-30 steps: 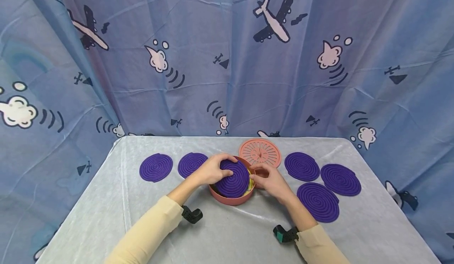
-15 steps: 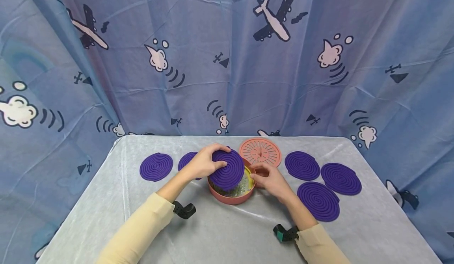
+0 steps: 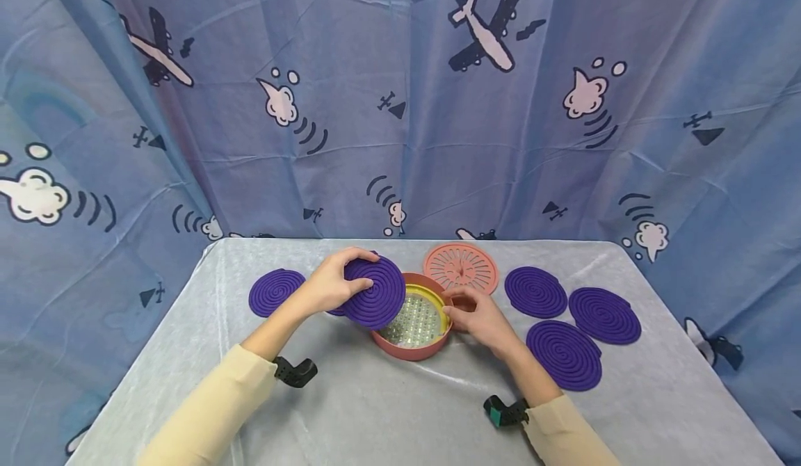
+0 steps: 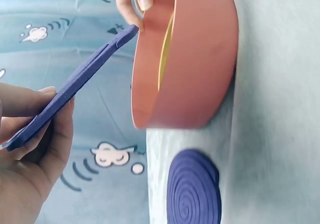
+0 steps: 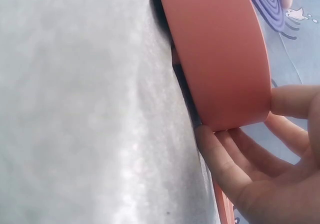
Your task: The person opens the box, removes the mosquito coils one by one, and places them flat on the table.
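Note:
My left hand (image 3: 332,282) pinches a purple mosquito coil (image 3: 378,295) between thumb and fingers. In the left wrist view the coil (image 4: 82,79) is held tilted in the air, apart from the round terracotta-coloured tin (image 4: 205,49). The tin (image 3: 408,355) stands on the table, uncovered, with a yellow ring (image 3: 438,302) and silvery mesh (image 3: 409,321) inside. My right hand (image 3: 482,320) steadies its right side; in the right wrist view the thumb touches the rim and the fingers (image 5: 225,166) curl against the lower wall.
A slotted terracotta lid (image 3: 461,271) lies behind the tin. One coil (image 3: 275,292) lies at the left, another (image 3: 335,311) mostly hidden behind the held one. Three more coils (image 3: 563,355) lie at the right. A patterned curtain (image 3: 400,139) hangs behind the table.
My left hand has lifted the coil out of the tin and carried it left, uncovering the yellow ring and mesh. My right hand has stayed at the tin's side.

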Demonstrator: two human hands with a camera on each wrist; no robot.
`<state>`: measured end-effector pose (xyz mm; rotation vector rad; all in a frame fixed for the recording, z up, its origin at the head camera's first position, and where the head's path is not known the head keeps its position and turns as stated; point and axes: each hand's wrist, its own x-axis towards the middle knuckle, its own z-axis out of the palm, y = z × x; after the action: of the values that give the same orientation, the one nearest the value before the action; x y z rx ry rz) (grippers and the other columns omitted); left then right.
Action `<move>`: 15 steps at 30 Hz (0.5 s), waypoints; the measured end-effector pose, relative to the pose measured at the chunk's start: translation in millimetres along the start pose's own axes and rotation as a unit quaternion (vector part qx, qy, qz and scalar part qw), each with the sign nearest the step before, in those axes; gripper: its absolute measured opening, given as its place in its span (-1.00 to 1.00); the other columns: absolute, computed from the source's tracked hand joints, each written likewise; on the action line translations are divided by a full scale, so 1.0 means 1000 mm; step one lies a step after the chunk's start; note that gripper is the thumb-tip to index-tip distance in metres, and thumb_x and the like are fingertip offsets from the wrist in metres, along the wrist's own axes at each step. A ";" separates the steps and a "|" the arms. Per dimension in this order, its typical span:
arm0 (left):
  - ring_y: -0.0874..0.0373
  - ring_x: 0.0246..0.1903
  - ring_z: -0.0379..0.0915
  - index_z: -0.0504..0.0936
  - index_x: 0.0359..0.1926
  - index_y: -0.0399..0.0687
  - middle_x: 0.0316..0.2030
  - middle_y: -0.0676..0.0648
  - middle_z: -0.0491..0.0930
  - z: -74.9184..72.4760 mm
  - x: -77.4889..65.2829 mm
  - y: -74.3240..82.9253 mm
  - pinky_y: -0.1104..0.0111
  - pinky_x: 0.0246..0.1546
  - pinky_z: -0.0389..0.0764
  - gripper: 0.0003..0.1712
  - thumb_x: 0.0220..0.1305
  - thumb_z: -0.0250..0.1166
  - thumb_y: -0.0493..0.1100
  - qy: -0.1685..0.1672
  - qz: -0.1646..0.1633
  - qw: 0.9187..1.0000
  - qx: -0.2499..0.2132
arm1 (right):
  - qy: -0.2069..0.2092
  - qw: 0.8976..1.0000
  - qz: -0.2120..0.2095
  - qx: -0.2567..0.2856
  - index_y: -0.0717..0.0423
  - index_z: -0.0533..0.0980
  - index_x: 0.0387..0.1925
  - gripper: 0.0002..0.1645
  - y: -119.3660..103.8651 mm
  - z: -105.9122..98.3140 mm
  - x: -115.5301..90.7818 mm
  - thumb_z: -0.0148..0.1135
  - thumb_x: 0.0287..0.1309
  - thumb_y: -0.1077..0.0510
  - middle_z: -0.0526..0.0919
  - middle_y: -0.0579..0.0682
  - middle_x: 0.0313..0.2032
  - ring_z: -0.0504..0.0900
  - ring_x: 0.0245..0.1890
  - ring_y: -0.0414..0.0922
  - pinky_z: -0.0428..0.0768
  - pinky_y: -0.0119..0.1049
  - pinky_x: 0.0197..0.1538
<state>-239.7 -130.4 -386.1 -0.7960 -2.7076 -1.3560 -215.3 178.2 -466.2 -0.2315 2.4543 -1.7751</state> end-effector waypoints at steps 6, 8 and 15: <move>-0.08 0.17 0.49 0.62 0.18 -0.12 0.20 -0.18 0.57 -0.016 -0.009 -0.006 -0.01 0.25 0.44 -0.54 0.26 0.41 -0.28 0.015 -0.010 1.000 0.006 | -0.001 1.000 0.006 0.004 0.26 0.55 0.15 -0.60 -0.001 0.000 0.000 0.31 0.30 0.30 0.59 0.26 0.13 0.60 0.08 0.07 0.70 -0.28 -0.08; -0.09 0.16 0.49 0.62 0.18 -0.12 0.20 -0.19 0.57 -0.021 -0.013 -0.009 -0.02 0.24 0.44 -0.54 0.26 0.41 -0.28 0.021 -0.013 1.000 0.007 | -0.002 1.000 0.005 0.005 0.27 0.55 0.16 -0.60 -0.001 0.000 -0.001 0.31 0.30 0.30 0.59 0.27 0.14 0.60 0.08 0.07 0.70 -0.28 -0.07; -0.13 0.21 0.45 0.61 0.20 -0.12 0.23 -0.20 0.54 -0.036 -0.028 -0.020 -0.08 0.28 0.38 -0.54 0.28 0.40 -0.27 0.034 -0.041 0.999 0.002 | -0.001 1.000 0.009 0.004 0.27 0.54 0.17 -0.59 -0.002 0.000 -0.002 0.32 0.31 0.28 0.57 0.28 0.14 0.59 0.09 0.08 0.70 -0.28 -0.07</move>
<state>-231.8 -179.4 -384.8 -0.6321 -2.7178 -1.3669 -213.6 177.9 -464.2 -0.2099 2.4398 -1.7780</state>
